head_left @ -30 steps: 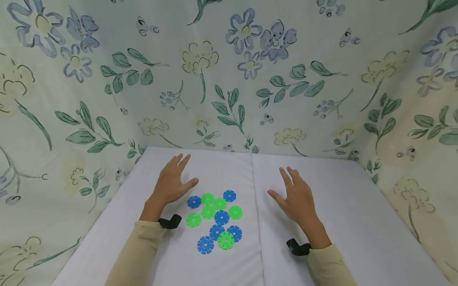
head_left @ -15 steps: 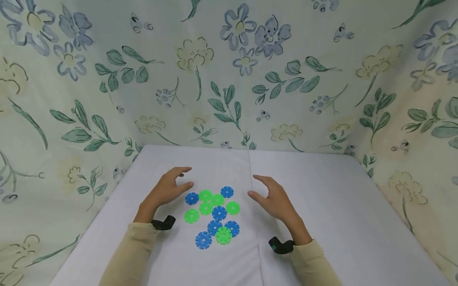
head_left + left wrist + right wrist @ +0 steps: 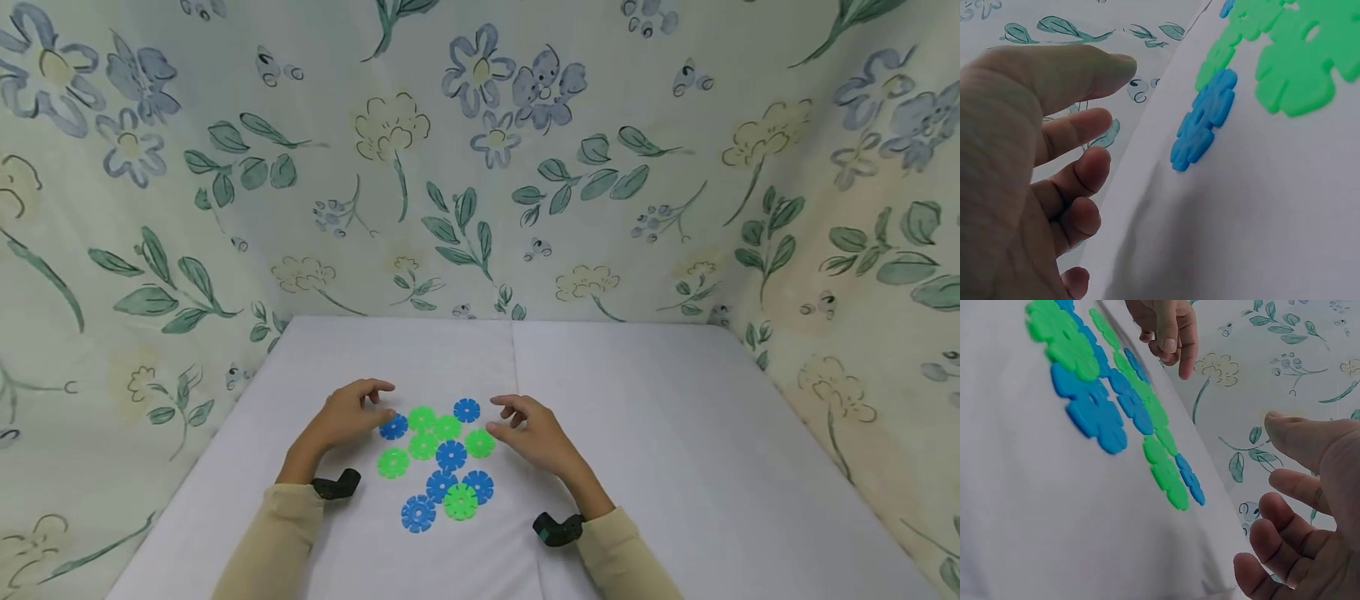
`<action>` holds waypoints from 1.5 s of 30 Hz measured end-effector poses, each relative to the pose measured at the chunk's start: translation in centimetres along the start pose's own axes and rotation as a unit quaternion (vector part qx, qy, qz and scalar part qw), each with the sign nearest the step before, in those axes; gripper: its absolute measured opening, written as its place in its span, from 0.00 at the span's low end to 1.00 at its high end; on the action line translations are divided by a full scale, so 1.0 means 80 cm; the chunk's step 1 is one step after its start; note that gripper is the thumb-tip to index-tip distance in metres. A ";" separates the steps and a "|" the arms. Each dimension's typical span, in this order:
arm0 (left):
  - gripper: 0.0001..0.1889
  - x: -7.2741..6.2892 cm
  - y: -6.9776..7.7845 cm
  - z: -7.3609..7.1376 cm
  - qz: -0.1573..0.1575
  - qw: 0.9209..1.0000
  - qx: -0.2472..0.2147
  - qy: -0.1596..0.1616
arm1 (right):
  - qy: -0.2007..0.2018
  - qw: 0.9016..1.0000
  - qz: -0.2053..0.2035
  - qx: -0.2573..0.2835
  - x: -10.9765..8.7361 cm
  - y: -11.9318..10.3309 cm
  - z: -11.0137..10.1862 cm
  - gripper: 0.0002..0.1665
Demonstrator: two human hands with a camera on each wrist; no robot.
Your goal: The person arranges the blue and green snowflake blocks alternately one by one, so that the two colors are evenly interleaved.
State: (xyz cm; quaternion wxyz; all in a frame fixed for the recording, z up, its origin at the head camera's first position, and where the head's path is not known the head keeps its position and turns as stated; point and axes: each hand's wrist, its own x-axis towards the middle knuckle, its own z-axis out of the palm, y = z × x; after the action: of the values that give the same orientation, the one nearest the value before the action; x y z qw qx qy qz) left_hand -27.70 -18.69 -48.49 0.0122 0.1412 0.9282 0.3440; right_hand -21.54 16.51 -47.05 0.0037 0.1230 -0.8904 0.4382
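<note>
Several flat notched plastic discs, green and blue, lie on the white cloth between my hands. My left hand (image 3: 343, 418) hovers with loosely bent fingers beside a blue disc (image 3: 395, 427) at the group's left. It holds nothing, and in the left wrist view a gap shows between its thumb and that blue disc (image 3: 1204, 119). On the other side my right hand (image 3: 542, 435) hangs near a green disc (image 3: 480, 443) and a blue disc (image 3: 467, 410), also holding nothing. Closer to me, a green disc (image 3: 461, 502) overlaps two blue ones.
A white cloth (image 3: 637, 417) with a lengthwise seam covers the table. Floral fabric (image 3: 465, 192) rises behind it and along both sides. Each wrist wears a black camera, one on the left (image 3: 337, 485) and one on the right (image 3: 558, 528).
Both hands have come down toward the discs, and the right hand has moved left. Their fingers, spread before, are now bent. The discs keep their arrangement.
</note>
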 end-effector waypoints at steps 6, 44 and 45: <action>0.24 -0.001 -0.017 0.006 0.018 0.999 -0.029 -0.041 | -0.013 1.000 -0.001 -0.001 0.000 0.004 0.018 0.29; 0.22 -0.011 -0.032 0.010 0.058 0.997 0.019 -0.047 | -0.036 0.994 -0.021 -0.099 -0.002 0.015 0.034 0.28; 0.22 -0.011 -0.032 0.011 0.059 0.997 0.023 -0.047 | -0.035 0.994 -0.020 -0.099 -0.002 0.015 0.034 0.28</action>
State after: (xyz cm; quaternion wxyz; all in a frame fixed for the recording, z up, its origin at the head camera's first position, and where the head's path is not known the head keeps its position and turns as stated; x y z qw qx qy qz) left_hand -27.39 -20.23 -50.84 0.0327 0.2116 0.9243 0.3160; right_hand -21.40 15.13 -49.67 -0.0068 0.1553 -0.9264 0.3431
